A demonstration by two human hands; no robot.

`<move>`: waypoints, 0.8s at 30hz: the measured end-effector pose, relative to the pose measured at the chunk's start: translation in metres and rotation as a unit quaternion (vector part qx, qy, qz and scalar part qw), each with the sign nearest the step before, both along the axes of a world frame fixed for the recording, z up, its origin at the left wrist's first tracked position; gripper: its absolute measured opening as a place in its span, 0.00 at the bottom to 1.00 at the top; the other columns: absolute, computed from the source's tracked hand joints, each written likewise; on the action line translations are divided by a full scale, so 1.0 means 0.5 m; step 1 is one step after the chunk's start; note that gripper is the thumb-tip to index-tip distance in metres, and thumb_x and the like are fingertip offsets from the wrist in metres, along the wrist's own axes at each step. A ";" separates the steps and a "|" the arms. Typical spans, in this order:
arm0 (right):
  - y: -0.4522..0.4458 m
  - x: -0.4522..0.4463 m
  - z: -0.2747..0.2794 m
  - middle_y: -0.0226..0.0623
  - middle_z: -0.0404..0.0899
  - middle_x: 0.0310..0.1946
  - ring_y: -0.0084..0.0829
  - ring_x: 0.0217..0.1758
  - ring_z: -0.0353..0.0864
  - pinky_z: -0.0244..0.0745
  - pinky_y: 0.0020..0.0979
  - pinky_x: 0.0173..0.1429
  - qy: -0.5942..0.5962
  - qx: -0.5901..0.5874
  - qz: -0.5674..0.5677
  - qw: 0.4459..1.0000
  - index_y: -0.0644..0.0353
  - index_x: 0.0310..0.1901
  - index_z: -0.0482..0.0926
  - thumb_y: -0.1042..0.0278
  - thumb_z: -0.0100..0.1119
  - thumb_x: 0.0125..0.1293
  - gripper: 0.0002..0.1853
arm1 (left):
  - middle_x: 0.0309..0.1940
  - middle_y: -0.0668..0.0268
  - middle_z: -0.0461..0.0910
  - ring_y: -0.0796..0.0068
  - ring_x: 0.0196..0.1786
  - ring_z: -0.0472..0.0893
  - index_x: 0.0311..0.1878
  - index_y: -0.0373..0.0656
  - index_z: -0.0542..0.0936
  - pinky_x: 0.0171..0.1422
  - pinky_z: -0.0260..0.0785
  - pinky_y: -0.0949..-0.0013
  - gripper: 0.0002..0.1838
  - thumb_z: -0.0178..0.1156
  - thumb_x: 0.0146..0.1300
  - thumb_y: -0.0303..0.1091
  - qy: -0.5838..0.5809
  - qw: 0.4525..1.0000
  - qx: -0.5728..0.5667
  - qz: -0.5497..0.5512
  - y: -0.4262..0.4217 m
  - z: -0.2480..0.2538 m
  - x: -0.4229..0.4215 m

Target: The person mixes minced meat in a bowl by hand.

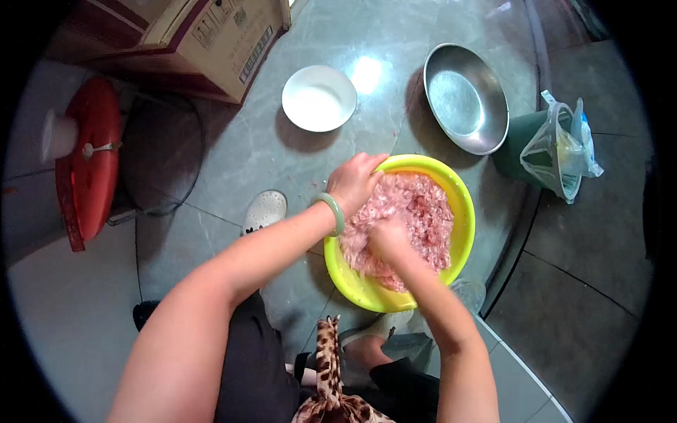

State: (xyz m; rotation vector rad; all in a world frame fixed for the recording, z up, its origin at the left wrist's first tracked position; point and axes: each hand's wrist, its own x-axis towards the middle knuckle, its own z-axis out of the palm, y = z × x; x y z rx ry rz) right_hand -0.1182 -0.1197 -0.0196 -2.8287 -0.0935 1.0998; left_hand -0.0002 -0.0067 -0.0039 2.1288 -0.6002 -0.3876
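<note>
A yellow basin [462, 240] stands on the floor in front of me, with pink minced meat [427, 211] spread across its inside. My left hand [356, 185], with a pale green bangle [331, 211] at the wrist, is closed on the basin's upper left rim. Pressed into the meat near the middle is my right hand [390, 238], its fingers curled in a fist-like shape. The meat and some motion blur partly hide those fingertips.
Beyond the basin are a white bowl [319, 99] and a metal bowl [458, 116]. A green bin [522, 151] with a plastic liner stands at right. Cardboard boxes [226, 49] are at upper left, near a red stool [95, 162]. My shoe [266, 210] is left of the basin.
</note>
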 end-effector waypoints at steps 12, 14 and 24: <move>0.042 -0.148 0.071 0.54 0.79 0.47 0.50 0.49 0.79 0.73 0.45 0.56 0.035 0.109 -0.120 0.986 0.62 0.52 0.74 0.63 0.59 0.55 0.23 | 0.39 0.59 0.77 0.56 0.42 0.78 0.58 0.51 0.77 0.47 0.71 0.58 0.19 0.58 0.62 0.35 -0.026 1.000 0.003 0.013 -0.006 0.000 -0.005; 0.042 -0.095 0.025 0.51 0.81 0.40 0.46 0.45 0.82 0.73 0.45 0.54 -0.094 0.162 0.054 0.981 0.60 0.49 0.78 0.68 0.58 0.52 0.20 | 0.38 0.59 0.77 0.56 0.42 0.78 0.58 0.51 0.78 0.46 0.71 0.58 0.19 0.58 0.63 0.35 -0.016 1.000 0.005 0.014 -0.004 0.005 -0.006; -0.076 -0.172 0.032 0.54 0.82 0.40 0.54 0.44 0.81 0.75 0.48 0.52 0.057 -0.026 -0.249 0.967 0.60 0.51 0.77 0.42 0.51 0.61 0.28 | 0.38 0.59 0.76 0.56 0.41 0.78 0.58 0.52 0.77 0.45 0.71 0.58 0.19 0.58 0.62 0.36 -0.009 1.000 0.004 0.015 -0.002 -0.003 -0.009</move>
